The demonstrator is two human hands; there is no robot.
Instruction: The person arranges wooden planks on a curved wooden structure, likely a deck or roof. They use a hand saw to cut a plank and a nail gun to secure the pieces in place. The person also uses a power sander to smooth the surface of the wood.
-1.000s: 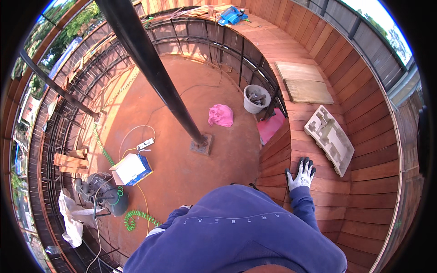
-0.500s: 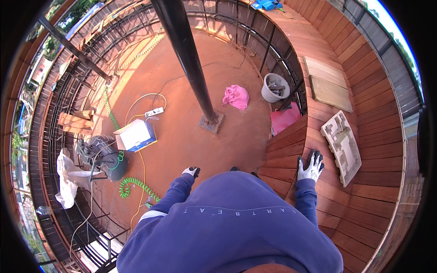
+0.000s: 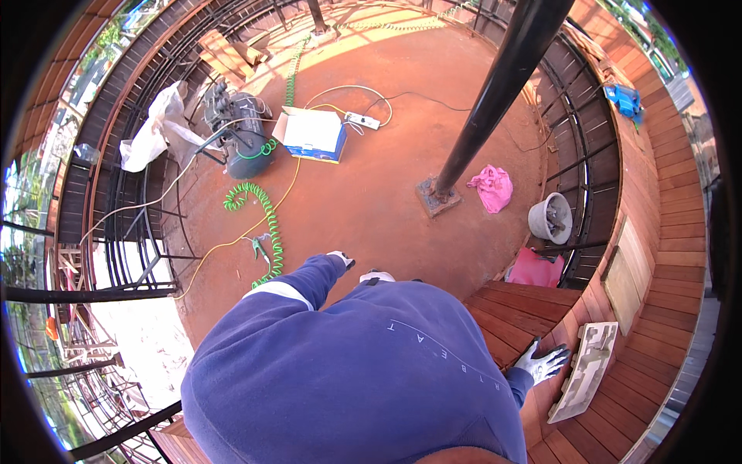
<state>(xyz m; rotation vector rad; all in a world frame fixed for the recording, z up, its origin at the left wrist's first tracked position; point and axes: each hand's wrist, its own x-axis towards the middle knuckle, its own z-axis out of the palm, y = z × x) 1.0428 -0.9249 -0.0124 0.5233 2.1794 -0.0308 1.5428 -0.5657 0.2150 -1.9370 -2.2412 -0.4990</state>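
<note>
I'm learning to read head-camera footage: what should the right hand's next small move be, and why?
Perhaps slide the right hand slightly toward the grey moulded tray. It appears to rest on the wooden bench, open and empty, close to the tray's edge, so that seems the shortest reach; whether they touch is unclear.

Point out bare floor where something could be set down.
Bare floor lies between the open box and the black post, reaching toward the left hand. It's crowded around the compressor and green coiled hose, and on the bench where the right hand is beside the pale tray.
</note>
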